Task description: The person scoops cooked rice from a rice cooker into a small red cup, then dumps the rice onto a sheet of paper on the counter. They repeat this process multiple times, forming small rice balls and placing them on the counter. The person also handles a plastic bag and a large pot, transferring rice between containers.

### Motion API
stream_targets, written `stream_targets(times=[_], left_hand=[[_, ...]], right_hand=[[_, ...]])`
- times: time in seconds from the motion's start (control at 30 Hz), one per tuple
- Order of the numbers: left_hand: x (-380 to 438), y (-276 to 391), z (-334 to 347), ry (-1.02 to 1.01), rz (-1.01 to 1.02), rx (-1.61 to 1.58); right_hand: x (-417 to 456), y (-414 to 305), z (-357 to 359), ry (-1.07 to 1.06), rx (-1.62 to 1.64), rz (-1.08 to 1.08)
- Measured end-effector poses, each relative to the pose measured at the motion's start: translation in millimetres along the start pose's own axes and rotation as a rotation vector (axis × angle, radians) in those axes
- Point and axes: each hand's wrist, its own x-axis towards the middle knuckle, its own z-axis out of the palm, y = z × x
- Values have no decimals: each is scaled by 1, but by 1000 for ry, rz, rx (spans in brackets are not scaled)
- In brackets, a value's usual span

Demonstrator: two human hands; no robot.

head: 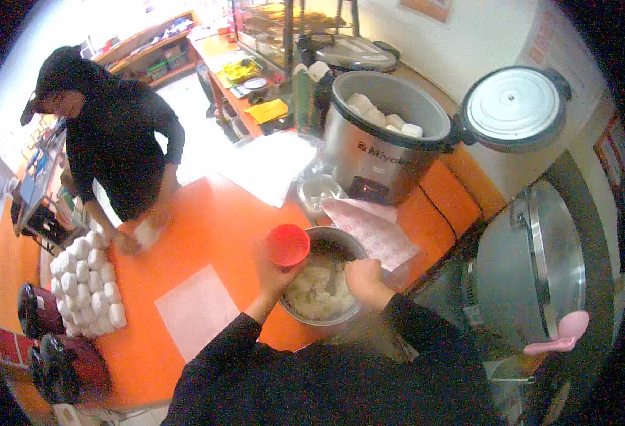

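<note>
My left hand (273, 277) holds a red plastic cup (288, 245) over the left rim of a round metal pot (312, 320). White cooked rice (310, 298) lies in the pot. My right hand (367, 281) is curled in a fist at the pot's right side, around what looks like the handle of a serving utensil (339, 281); its greyish blade meets the rice and is blurred. To the left of the pot, a pale square sheet of wrapping paper (198, 309) lies flat on the orange counter (147, 367).
Stacked white wrapped bundles (86, 287) stand at the counter's left edge, near a co-worker (121, 133) bent over the counter. Behind the pot are an open Miyako rice cooker (382, 154) holding white bundles, printed paper (371, 234) and a plastic tub (320, 194). A large steel vessel (520, 266) stands right.
</note>
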Motion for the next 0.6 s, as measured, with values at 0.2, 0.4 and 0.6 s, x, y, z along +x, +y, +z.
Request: stream_targets(times=[0.2,0.4,0.6], left_hand=[[1,-7,0,67,62,41],[5,-5,-2,70,64,-55],[6,-4,-2,48,75,-10]], right_hand=[[19,-18,8,99,77,-152],[46,-49,47,182,290,-250],[44,-32,45,30,224,-416]])
